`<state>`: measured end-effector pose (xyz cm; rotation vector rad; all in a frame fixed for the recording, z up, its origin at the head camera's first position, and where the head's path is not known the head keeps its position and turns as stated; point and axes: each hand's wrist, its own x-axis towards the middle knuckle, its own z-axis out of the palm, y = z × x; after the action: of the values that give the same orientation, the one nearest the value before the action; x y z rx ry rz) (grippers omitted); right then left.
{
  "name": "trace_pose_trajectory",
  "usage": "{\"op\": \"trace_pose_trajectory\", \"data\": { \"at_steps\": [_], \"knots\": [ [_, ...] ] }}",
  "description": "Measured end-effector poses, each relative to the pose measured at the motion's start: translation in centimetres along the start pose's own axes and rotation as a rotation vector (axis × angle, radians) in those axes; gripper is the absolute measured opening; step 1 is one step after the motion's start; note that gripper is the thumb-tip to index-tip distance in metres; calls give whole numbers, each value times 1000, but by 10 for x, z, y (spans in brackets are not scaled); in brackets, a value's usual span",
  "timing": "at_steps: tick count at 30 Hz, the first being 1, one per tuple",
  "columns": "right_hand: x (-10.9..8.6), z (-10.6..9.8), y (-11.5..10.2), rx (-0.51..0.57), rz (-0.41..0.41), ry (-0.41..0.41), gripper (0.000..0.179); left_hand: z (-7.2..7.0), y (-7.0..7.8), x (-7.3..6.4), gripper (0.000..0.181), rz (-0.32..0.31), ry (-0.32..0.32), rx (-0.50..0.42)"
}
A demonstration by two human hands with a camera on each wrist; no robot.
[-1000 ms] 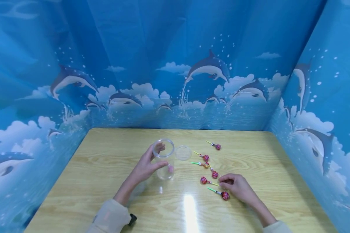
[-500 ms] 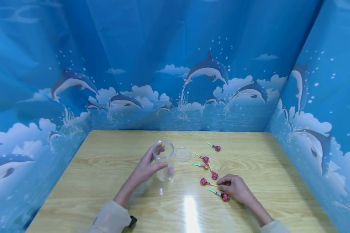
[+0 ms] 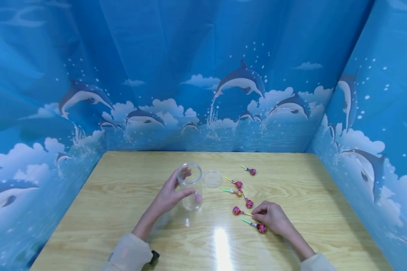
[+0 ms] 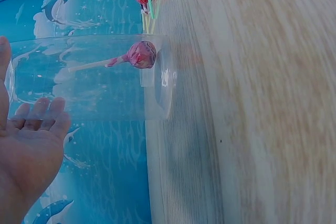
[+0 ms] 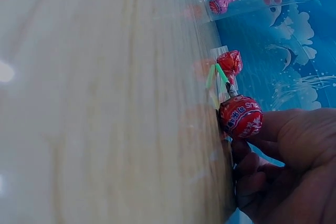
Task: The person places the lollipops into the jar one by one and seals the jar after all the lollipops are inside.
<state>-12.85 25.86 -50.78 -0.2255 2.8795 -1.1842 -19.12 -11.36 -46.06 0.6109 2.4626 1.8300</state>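
My left hand [image 3: 169,194] holds a clear cylindrical jar [image 3: 191,205] upright on the table, thumb in front and fingers round the far side. The jar's top is uncovered. Inside it, a pink-wrapped lollipop [image 4: 142,55] rests head down near the bottom. My right hand [image 3: 273,218] pinches the yellow stick end of a red lollipop [image 3: 236,210] lying on the table. Just in front of these fingers lies another red lollipop [image 3: 261,228] with a green stick. In the right wrist view its wrapped head [image 5: 241,117] partly hides the fingertips.
A clear round lid [image 3: 213,179] lies right behind the jar. Several more lollipops lie beyond my right hand, including an orange one [image 3: 239,192] and a far one [image 3: 253,171]. Blue dolphin-print curtains [image 3: 203,135] border the wooden table [image 3: 122,180].
My right hand has moved slightly left, and its fingertips have closed on the yellow stick's end. My left hand and the jar keep their place.
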Motion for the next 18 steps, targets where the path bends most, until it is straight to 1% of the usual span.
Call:
{"op": "trace_pose_trajectory", "data": {
  "at_steps": [3,9,12,18],
  "knots": [
    [0,0,-1,23,40,-4,12,0,0,0,86,7,-3,-6],
    [-2,-3,0,138,135,1,7,-1,1,0,87,5,-6,-8],
    [-3,-5,1,185,166,10,7,-1,2,-1,86,4,-4,-8],
    [-4,-11,0,370,223,-1,16,-1,2,-1,84,-3,-8,-11]
  ]
}}
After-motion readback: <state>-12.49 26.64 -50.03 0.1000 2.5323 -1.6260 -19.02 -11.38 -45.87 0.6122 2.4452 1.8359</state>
